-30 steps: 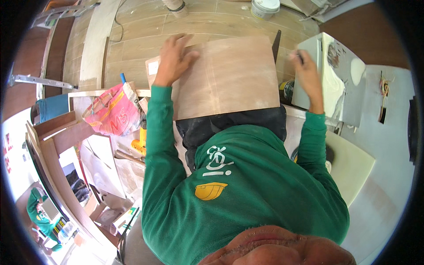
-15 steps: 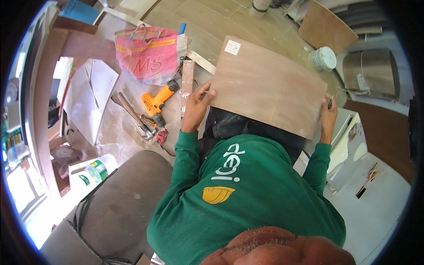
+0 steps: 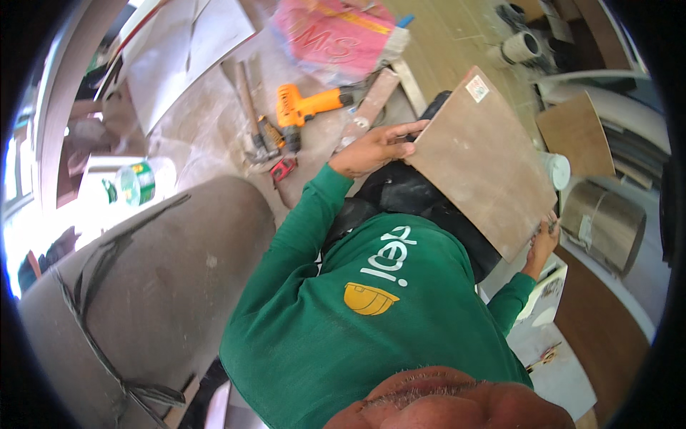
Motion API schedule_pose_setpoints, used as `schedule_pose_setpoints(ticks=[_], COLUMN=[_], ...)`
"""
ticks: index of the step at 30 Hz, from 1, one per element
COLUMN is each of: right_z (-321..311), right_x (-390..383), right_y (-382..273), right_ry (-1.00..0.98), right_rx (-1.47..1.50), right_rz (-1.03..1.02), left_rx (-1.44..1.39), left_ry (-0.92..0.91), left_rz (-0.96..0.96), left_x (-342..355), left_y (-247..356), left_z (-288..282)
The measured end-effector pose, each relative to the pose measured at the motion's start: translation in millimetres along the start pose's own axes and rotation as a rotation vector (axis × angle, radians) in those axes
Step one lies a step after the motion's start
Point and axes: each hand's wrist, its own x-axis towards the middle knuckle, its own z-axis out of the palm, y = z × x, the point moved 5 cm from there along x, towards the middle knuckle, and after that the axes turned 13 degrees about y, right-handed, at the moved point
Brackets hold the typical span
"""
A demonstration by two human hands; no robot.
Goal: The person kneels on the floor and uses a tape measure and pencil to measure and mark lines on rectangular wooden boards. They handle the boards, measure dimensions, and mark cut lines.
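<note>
A thin brown plywood panel (image 3: pixel 493 171) with a small white label (image 3: pixel 476 89) near its top corner lies tilted over my dark-trousered lap. My left hand (image 3: pixel 375 149) grips its left edge, fingers and thumb closed on it. At the lower right edge, my right hand (image 3: pixel 543 244) holds the panel too. A small dark slim object shows at the fingers of that hand, too small here to name surely. Left of my left hand, on the dusty floor, lie an orange cordless drill (image 3: pixel 307 106), a claw hammer (image 3: pixel 251 114) and a red tape measure (image 3: pixel 284 169).
A pink sack (image 3: pixel 332 36) and a narrow wood strip (image 3: pixel 371 104) lie beyond my left hand. A large grey roll (image 3: pixel 150 286) stands close on my left, beside a plastic bottle (image 3: pixel 136 182). To the right are a white bucket (image 3: pixel 557 170), another board (image 3: pixel 577 136) and a brown roll (image 3: pixel 604 225).
The panel has swung clockwise and its right end has come lower, with both hands still on it. My view has turned, so the floor tools appear farther right.
</note>
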Motion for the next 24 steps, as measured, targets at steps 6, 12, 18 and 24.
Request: schedule_pose_setpoints(ticks=[6, 12, 18, 24], right_z=[4.6, -17.9, -14.0, -37.2], right_x=[8.1, 27.6, 9.7, 18.7], right_y=[-29.1, -52.7, -83.2, -48.1], right_ry=[-0.083, 0.014, 0.01, 0.037], right_rx=[-0.289, -0.414, -0.326, -0.303], right_rz=[-0.042, -0.402, -0.405, -0.354], left_rx=[0.79, 1.214, 1.438, 1.478], left_ry=[0.48, 1.148, 1.444, 1.422], left_rz=[0.312, 0.524, 0.223, 0.18], left_x=[-36.9, -142.4, -207.4, -196.8], left_y=[3.9, 29.6, 46.7, 51.7], left_z=[-41.5, -153.8, -223.8, -251.9])
